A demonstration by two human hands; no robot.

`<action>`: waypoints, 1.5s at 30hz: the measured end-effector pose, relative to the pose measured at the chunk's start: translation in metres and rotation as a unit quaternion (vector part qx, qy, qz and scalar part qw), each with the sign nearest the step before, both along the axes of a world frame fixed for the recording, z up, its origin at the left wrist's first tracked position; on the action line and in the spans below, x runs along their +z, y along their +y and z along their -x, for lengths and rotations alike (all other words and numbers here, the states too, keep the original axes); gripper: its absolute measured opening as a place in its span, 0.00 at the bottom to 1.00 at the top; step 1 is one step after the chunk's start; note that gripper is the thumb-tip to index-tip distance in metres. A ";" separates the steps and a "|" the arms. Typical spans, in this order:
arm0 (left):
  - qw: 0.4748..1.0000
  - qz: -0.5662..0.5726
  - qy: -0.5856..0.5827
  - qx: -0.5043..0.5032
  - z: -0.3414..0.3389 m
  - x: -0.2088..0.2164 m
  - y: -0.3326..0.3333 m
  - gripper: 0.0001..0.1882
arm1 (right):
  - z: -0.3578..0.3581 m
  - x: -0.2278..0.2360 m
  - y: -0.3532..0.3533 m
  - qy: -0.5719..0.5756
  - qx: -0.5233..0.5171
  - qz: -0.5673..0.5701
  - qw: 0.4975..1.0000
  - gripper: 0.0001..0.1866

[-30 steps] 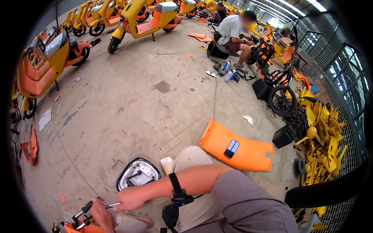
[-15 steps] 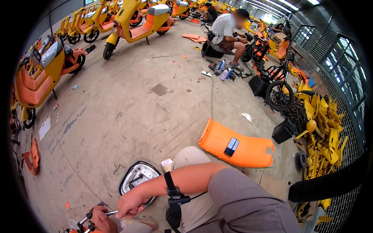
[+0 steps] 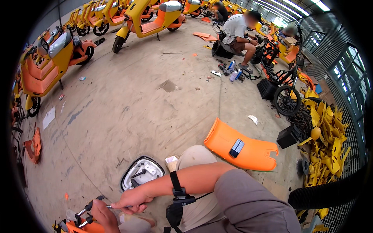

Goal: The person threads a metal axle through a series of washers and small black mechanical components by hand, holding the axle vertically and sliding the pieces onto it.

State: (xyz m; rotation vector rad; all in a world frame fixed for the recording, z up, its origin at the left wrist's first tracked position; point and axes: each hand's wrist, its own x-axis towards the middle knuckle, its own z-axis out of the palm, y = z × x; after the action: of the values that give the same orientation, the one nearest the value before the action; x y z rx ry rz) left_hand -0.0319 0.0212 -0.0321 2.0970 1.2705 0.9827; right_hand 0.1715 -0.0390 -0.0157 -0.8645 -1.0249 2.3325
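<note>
At the lower left, my right hand (image 3: 134, 199) is closed round a slim metal rod (image 3: 112, 207) that points toward my left hand. My left hand (image 3: 104, 216) has its fingers bent together beside chrome bars with black fittings (image 3: 82, 213); what they hold is hidden. Below the bars shows an orange panel (image 3: 83, 228). Just beyond my right forearm lies a white, shallow shell with a black rim (image 3: 128, 179), with dark tools (image 3: 138, 173) inside it. A black strap with a small device (image 3: 182, 197) sits on my right forearm.
A curved orange panel (image 3: 254, 152) with a phone-like dark device (image 3: 236, 148) on it lies right of my knee. Yellow scooters (image 3: 149, 21) stand at the back. A person (image 3: 237, 31) sits by a stripped scooter frame (image 3: 285, 77). Yellow parts (image 3: 328, 143) are heaped at right.
The whole view has shifted slightly, so the floor items sit farther right. My left hand has turned more upright beside the rod; my right hand stays closed on the rod.
</note>
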 end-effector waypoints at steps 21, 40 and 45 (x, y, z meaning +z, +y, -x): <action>0.986 -0.154 0.019 -0.068 -0.021 0.019 -0.002 0.16 | 0.005 0.027 -0.022 -0.231 -0.114 -0.184 0.949 0.36; 0.987 0.080 0.111 0.084 -0.031 0.035 -0.009 0.25 | 0.014 0.015 -0.018 -0.578 -0.173 -0.519 0.605 0.22; 0.983 0.182 0.021 0.008 -0.021 0.031 -0.008 0.16 | 0.004 0.009 -0.012 -0.534 -0.190 -0.479 0.670 0.21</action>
State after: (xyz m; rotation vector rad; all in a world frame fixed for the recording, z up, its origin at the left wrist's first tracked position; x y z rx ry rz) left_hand -0.0113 0.0131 -0.0007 1.8348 1.3732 0.6552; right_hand 0.1679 -0.0511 -0.0069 -1.6898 -1.9310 0.4819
